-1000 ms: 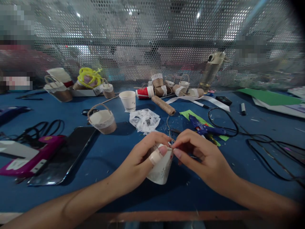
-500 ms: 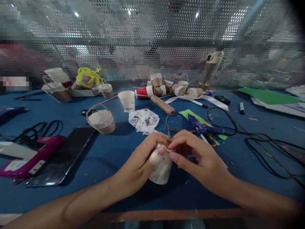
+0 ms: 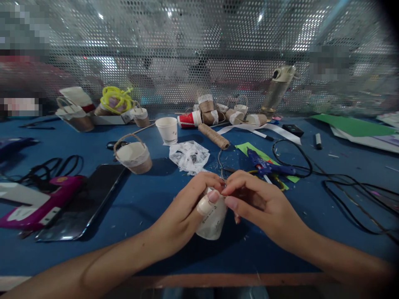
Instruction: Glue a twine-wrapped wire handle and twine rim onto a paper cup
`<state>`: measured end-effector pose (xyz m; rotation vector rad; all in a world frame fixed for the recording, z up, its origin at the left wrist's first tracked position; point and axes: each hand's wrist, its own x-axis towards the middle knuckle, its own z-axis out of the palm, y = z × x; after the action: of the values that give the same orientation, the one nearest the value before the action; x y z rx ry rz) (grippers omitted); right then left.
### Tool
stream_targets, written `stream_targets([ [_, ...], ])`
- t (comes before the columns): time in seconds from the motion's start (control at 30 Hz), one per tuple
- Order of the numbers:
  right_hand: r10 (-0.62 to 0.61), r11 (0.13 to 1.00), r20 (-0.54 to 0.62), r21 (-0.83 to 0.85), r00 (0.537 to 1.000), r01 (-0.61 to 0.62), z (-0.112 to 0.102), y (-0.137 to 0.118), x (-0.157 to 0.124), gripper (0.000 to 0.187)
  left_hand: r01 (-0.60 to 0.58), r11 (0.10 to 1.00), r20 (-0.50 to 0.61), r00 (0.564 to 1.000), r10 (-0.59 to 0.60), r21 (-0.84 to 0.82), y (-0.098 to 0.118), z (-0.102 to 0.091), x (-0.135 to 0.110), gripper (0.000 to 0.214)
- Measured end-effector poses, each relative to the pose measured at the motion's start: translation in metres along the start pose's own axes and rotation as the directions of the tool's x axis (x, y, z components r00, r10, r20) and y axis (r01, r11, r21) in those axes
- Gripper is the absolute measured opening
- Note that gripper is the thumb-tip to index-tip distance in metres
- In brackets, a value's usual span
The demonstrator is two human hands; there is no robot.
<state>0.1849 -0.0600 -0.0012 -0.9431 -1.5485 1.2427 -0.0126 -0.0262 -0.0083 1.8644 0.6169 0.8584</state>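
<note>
My left hand (image 3: pixel 183 209) is wrapped round a small white paper cup (image 3: pixel 212 222) held on its side low in the middle of the view; a plaster covers the thumb. My right hand (image 3: pixel 255 203) pinches a strand of jute twine (image 3: pixel 220 166) against the cup's rim, thumb and forefinger pressed together. The twine runs back across the blue table to a brown twine spool (image 3: pixel 214 136). A blue glue gun (image 3: pixel 264 167) lies just beyond my right hand.
A twine-wrapped cup basket (image 3: pixel 133 154), a crumpled plastic bag (image 3: pixel 189 156) and a white cup (image 3: pixel 167 130) stand behind my hands. More wrapped cups (image 3: pixel 218 113) line the mesh wall. A dark phone (image 3: pixel 84 201), a magenta tool (image 3: pixel 40 207) and black cables (image 3: pixel 349 187) lie either side.
My hands have barely shifted. The cup has tipped slightly and my right fingers have slid a little along its rim with the twine.
</note>
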Motion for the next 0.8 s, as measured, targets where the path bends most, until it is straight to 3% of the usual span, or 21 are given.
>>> stream_targets([
  [0.27, 0.003, 0.998, -0.021, -0.065, 1.0, -0.005, 0.0008, 0.0001, -0.0008, 0.004, -0.023, 0.999, 0.021, 1.0, 0.022, 0.034, 0.0013, -0.0003, 0.0015, 0.017],
  [0.8, 0.042, 0.999, -0.048, -0.011, 0.998, -0.042, 0.0045, 0.0005, -0.0021, 0.005, -0.071, 0.98, 0.009, 0.997, 0.071, 0.187, -0.0009, 0.0001, 0.0001, 0.017],
])
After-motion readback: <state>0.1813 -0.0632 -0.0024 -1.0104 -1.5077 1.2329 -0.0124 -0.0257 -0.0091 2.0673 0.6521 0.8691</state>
